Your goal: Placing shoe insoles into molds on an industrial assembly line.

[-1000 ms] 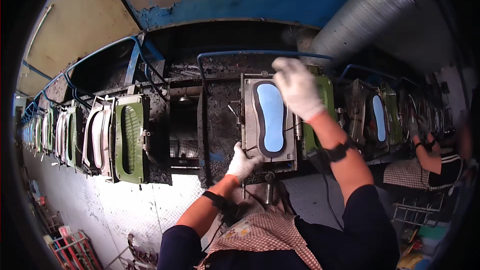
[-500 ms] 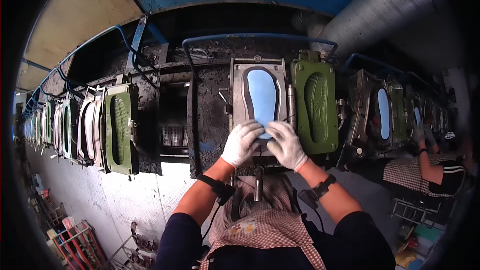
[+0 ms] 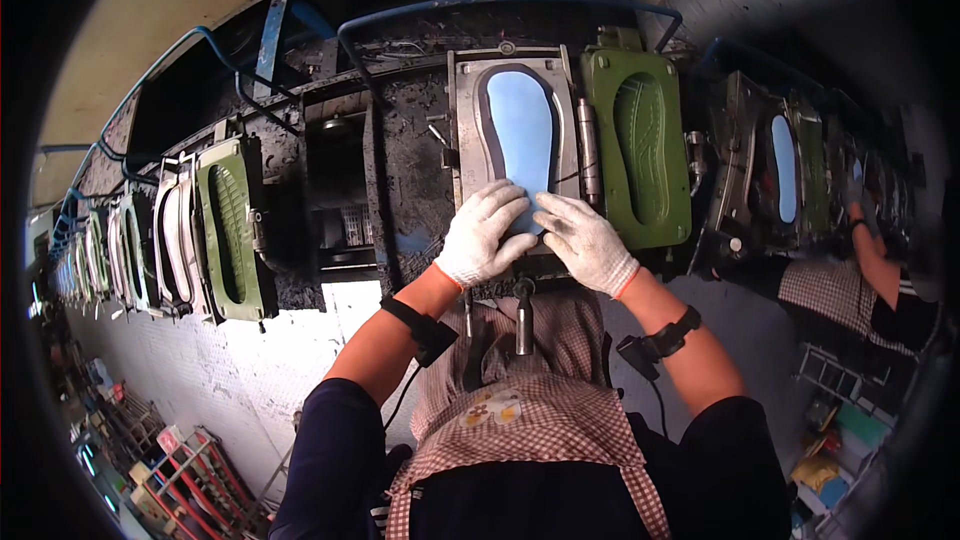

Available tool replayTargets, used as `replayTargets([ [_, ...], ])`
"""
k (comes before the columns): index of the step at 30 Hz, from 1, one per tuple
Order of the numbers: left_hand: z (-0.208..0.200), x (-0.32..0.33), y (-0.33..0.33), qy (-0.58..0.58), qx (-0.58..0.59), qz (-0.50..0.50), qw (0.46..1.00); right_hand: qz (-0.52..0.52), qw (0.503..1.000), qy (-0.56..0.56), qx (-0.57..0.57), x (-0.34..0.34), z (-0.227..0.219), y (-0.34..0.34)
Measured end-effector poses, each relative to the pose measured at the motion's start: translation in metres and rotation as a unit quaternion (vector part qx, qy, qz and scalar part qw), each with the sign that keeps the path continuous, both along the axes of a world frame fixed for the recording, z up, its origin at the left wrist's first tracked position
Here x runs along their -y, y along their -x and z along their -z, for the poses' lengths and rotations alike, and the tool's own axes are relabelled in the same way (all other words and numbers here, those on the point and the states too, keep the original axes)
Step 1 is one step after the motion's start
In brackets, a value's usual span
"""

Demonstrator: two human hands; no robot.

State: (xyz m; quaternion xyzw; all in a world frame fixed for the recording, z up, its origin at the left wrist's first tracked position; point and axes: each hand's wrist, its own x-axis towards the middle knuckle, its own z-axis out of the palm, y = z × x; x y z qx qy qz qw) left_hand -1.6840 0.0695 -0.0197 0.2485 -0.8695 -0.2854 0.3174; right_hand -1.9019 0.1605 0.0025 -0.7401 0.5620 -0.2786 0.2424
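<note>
A light blue insole [image 3: 520, 125] lies lengthwise on a dark sole-shaped form [image 3: 487, 125] in a metal mold plate [image 3: 465, 90]. My left hand [image 3: 485, 235], in a white knit glove, has its fingers bent onto the insole's near left edge, with the thumb at the near end. My right hand [image 3: 585, 243], gloved alike, grips the near right edge, fingers and thumb close together. Both hands partly hide the near end. Beside the plate on the right stands a green mold half [image 3: 640, 150] with a sole-shaped hollow.
A blue tube rail [image 3: 510, 0] bends behind the mold. Further molds, one a green mold [image 3: 228, 230], line the left. To the right, another blue insole [image 3: 784, 170] sits in a mold, near a co-worker's arm [image 3: 875, 260]. A metal handle [image 3: 524, 320] juts toward my apron.
The whole scene has shifted up in view as the head tilted. My hands stay at the insole's near end, with the left thumb now stretched along it.
</note>
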Motion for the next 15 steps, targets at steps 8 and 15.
replayTargets([
  [8,0.023,-0.006,-0.003,0.029,0.037,0.018,0.999,0.078,0.991,0.035,-0.107,0.054,-0.062,-0.035],
  [15,0.017,0.0,-0.014,0.011,0.061,0.057,0.996,0.152,0.953,0.096,-0.243,0.148,0.027,-0.05],
])
